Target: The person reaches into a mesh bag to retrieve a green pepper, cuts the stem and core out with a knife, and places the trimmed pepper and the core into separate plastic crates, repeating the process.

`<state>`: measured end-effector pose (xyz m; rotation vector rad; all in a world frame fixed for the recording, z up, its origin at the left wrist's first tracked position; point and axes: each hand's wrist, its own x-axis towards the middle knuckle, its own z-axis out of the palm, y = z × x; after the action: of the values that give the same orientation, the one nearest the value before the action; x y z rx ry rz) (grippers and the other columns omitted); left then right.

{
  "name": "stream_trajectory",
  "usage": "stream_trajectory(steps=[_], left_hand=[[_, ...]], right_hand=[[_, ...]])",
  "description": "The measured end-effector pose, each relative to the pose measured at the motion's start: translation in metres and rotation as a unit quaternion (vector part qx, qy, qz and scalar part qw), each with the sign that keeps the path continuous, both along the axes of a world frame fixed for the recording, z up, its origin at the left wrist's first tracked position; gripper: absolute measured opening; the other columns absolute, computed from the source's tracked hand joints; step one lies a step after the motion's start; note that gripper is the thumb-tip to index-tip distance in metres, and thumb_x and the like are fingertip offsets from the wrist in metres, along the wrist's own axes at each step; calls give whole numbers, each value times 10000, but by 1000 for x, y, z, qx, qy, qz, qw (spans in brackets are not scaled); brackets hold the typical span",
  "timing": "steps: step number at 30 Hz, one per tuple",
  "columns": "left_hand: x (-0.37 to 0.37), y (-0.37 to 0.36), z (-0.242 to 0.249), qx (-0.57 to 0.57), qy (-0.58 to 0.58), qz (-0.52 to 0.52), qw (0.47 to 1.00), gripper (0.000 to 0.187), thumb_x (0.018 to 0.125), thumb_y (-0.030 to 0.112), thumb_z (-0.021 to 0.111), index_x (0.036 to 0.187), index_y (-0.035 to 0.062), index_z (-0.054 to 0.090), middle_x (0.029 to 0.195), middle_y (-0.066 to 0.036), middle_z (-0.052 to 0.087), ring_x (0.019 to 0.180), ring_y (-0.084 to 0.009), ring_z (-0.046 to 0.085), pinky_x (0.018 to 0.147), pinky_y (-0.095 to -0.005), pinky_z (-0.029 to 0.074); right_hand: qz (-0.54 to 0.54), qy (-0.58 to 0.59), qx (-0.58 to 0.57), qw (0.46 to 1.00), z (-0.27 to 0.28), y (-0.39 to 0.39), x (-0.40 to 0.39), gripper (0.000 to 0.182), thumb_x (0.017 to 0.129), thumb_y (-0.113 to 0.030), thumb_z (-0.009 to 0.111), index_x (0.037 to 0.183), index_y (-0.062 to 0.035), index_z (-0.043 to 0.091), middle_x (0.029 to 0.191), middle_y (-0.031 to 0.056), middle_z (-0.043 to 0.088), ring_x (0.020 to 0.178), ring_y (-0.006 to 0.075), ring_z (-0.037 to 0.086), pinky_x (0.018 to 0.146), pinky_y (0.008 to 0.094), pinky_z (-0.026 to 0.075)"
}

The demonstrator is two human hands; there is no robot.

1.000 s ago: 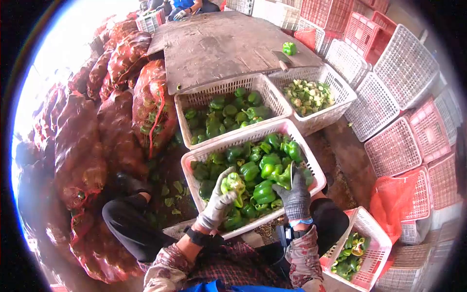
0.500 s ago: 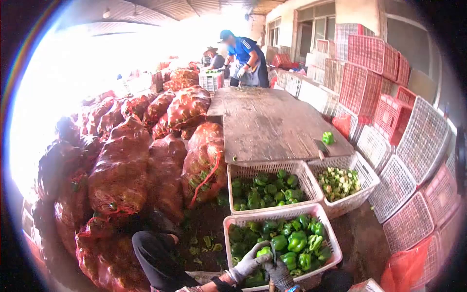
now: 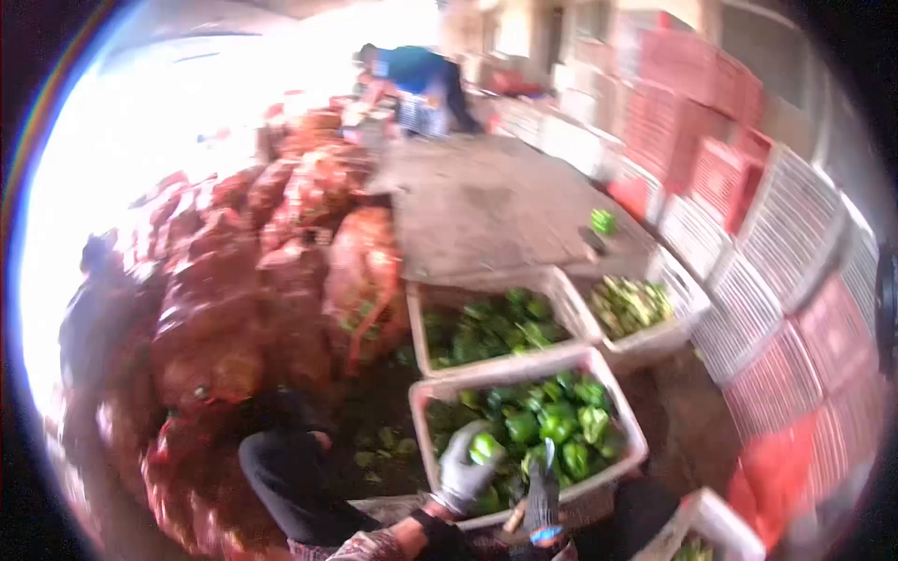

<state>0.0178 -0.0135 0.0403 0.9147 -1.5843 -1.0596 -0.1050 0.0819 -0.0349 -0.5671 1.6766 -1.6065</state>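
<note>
My left hand (image 3: 465,481), in a light grey glove, closes around a green bell pepper (image 3: 485,448) above the front crate. Just to its right, my right hand (image 3: 541,503), in a darker glove, grips a small knife (image 3: 550,453); the blade points up, and a pale handle end sticks out below the glove. Hand and knife are apart from the held pepper. Under both hands, the white front crate (image 3: 617,393) is full of green peppers (image 3: 557,424). Behind it is another crate (image 3: 417,327) of darker green peppers. Motion blur softens the details.
A crate of pale cut pieces (image 3: 629,307) stands right of the rear crate. One pepper (image 3: 602,222) lies on the wooden board (image 3: 486,210). Red mesh sacks (image 3: 210,309) fill the left; stacked crates (image 3: 795,243) line the right. A co-worker (image 3: 416,75) bends at the far end.
My hands have moved apart, the pepper staying in the left and the knife in the right. The view has shifted, and the co-worker has bent further over.
</note>
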Motion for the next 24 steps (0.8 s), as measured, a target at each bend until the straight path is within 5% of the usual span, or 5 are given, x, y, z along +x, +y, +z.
stream_trajectory(steps=[3,8,11,18,24], left_hand=[[-1,-7,7,10,-144,-71,987,494,794,224,724,1231,75,550,1190,-158,573,1071,-345,565,898,-373,476],[13,-26,-115,-125,-604,-352,704,567,805,549,583,1277,241,527,1409,-159,379,1297,-453,350,909,-596,444],[20,-49,-101,159,-228,-398,874,528,798,405,677,1254,173,548,1287,-168,517,1161,-371,524,904,-465,487],[127,-130,-12,159,-136,20,978,161,891,127,616,995,12,660,872,-22,656,702,-120,585,646,-232,489],[248,-169,-183,379,-137,249,880,269,814,205,595,987,11,662,766,-112,666,698,-197,620,664,-337,497]], right_hand=[[-43,-96,228,968,64,14,-23,401,893,-433,544,970,-41,576,591,88,558,393,225,525,410,328,449],[-100,-61,157,981,114,5,-79,338,869,-417,650,810,-85,630,596,18,565,447,165,511,429,334,421],[-144,137,93,976,145,-46,-154,351,903,-413,589,938,-64,590,622,28,580,452,153,509,425,308,408],[-102,276,-5,956,135,-144,-173,469,982,-404,447,1238,-14,495,682,51,615,462,123,505,416,248,378],[-37,317,150,936,-92,-115,-42,417,969,-314,528,1252,-9,546,807,65,640,634,168,559,594,329,463]])
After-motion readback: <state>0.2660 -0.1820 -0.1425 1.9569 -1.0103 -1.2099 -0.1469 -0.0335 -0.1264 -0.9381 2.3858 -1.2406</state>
